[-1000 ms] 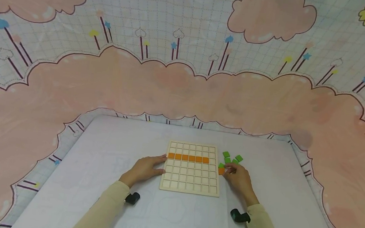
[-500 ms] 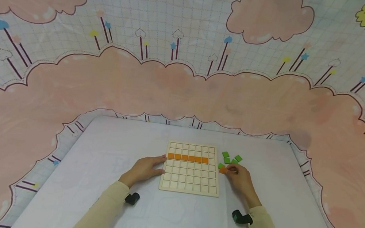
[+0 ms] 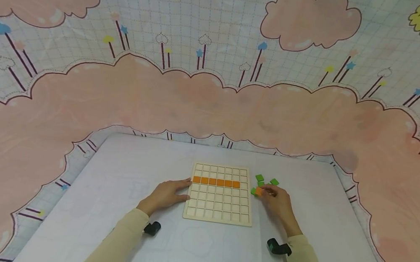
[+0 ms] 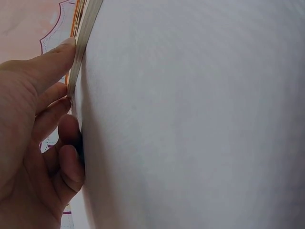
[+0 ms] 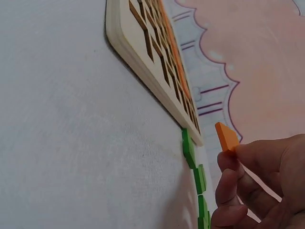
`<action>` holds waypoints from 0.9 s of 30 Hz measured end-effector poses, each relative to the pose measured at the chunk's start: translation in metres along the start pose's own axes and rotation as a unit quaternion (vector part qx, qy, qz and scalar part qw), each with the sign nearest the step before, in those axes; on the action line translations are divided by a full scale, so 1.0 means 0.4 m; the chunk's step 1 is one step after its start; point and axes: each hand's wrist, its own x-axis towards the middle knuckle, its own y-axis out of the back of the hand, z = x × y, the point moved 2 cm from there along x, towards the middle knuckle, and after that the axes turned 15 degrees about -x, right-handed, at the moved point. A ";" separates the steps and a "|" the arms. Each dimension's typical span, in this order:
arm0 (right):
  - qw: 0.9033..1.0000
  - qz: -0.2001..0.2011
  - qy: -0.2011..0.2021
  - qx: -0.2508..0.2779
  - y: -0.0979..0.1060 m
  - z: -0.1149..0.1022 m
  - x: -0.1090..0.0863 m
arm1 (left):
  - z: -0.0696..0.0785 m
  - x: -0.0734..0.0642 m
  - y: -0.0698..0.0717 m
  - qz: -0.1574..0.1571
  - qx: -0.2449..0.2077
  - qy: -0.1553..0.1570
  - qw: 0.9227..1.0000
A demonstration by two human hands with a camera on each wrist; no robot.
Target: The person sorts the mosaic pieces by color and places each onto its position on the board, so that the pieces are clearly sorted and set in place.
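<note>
1. My right hand (image 3: 278, 203) pinches a thin, flat orange tile (image 5: 228, 138) above the table (image 3: 206, 248), just right of the wooden board (image 3: 218, 213).
2. Since a second ago it has shifted away from me, partly covering a green tile (image 3: 253, 191).
3. My left hand (image 3: 164, 194), thumb and index apart, touches the board's left edge.

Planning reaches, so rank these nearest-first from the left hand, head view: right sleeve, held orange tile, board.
1. Board: touching the left hand.
2. Held orange tile: right of the board, in the right hand.
3. Right sleeve: lower right.
</note>
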 end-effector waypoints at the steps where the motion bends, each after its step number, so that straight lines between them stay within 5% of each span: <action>1: 1.000 0.001 -0.001 0.002 0.000 -0.002 0.002 | 0.000 0.000 0.000 0.000 -0.001 0.001 1.000; 10: 1.000 0.013 0.015 0.006 -0.007 -0.019 0.020 | 0.001 -0.002 -0.001 0.002 -0.002 0.002 1.000; 20: 0.999 -0.012 -0.028 0.044 -0.037 -0.061 0.039 | -0.003 -0.001 -0.001 0.000 0.003 0.003 1.000; 27: 0.999 -0.012 -0.018 0.038 -0.053 -0.083 0.053 | -0.001 -0.003 0.000 0.002 -0.001 0.000 1.000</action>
